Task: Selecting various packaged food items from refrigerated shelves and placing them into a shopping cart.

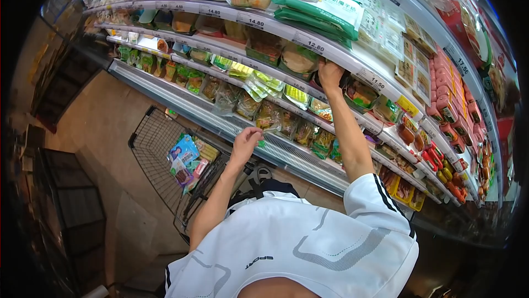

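Observation:
My right hand reaches into the middle shelf of a refrigerated display, under the price rail. Its fingers are hidden among the packs, so what they touch cannot be told. To its left sits a wrapped tray of pale food; to its right is a wrapped tray with a green label. My left hand hangs over the lower front ledge with its fingers curled together, and I see nothing in it. Close to its fingertips are bagged greens on the bottom shelf and a small green bit on the vent grille.
A wire shopping cart stands at my left, holding several packets, one a blue bag. Green-and-white packs lie stacked on the shelf above. Pink sausages fill the right side. A dark display stand is at far left.

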`<state>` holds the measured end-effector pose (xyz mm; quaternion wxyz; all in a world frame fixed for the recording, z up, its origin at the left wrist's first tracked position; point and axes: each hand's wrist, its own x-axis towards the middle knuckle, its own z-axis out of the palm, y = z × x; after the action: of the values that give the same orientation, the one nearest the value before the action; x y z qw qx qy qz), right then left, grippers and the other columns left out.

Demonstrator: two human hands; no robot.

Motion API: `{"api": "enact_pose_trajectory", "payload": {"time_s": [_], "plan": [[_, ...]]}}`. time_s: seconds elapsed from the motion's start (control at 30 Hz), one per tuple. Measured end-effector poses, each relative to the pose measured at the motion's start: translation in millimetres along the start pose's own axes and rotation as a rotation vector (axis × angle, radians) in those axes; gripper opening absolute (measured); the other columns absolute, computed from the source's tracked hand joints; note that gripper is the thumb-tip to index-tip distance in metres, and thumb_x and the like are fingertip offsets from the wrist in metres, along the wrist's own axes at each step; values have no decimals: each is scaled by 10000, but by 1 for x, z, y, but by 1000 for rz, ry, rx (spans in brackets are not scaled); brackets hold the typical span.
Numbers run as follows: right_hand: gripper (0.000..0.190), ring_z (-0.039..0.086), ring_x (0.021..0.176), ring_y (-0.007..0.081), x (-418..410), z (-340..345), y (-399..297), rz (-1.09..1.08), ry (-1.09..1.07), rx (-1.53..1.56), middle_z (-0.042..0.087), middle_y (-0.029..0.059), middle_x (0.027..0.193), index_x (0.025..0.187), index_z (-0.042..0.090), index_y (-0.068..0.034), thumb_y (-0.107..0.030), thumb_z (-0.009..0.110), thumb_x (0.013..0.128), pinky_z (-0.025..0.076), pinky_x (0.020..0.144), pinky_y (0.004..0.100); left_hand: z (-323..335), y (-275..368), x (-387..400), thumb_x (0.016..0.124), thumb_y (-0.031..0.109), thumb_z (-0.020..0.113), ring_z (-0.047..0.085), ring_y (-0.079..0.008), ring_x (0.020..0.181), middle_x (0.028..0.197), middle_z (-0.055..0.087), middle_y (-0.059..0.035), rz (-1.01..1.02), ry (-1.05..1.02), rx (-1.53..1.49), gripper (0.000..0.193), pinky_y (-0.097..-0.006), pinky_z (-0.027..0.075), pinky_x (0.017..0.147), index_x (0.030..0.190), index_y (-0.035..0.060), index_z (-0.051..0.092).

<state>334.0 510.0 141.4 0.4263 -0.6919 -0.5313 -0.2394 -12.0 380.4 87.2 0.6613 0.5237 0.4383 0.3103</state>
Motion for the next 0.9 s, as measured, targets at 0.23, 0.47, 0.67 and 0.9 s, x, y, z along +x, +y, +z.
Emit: {"api": "enact_pose_trajectory", "payload": {"time_s": [0.23,0.47,0.67,0.9], "plan": [[413,610,987,455,-2,-27,-33,261,52,327,663,235,1074,1095,649,-11,-251,752,776,476,860,490,-5,-10,-15,992,209,538,649,-151,1017,1132,654,-50,-18,59,-69,260,-276,493,831,1165,31,614],[543,598,1046,449,-3,-5,-39,409,13,329,656,240,1123,1165,622,-2,-325,772,754,462,909,480,-6,-18,-29,988,214,538,648,-152,1010,1126,653,-55,-51,68,-63,268,-277,489,829,1173,33,607],[587,485,1234,422,-9,38,34,302,-5,36,570,234,1303,1257,584,-27,-429,676,838,359,1049,471,-1,-16,-30,987,212,533,649,-158,1012,1129,654,-66,-59,64,-94,276,-282,493,828,1177,24,603],[563,445,1282,406,-1,30,29,371,-62,179,540,201,1357,1298,565,-51,-438,593,891,321,1075,469,-7,-23,-39,988,203,534,654,-162,998,1127,653,-64,-60,95,-119,271,-275,497,820,1173,17,602]]}}
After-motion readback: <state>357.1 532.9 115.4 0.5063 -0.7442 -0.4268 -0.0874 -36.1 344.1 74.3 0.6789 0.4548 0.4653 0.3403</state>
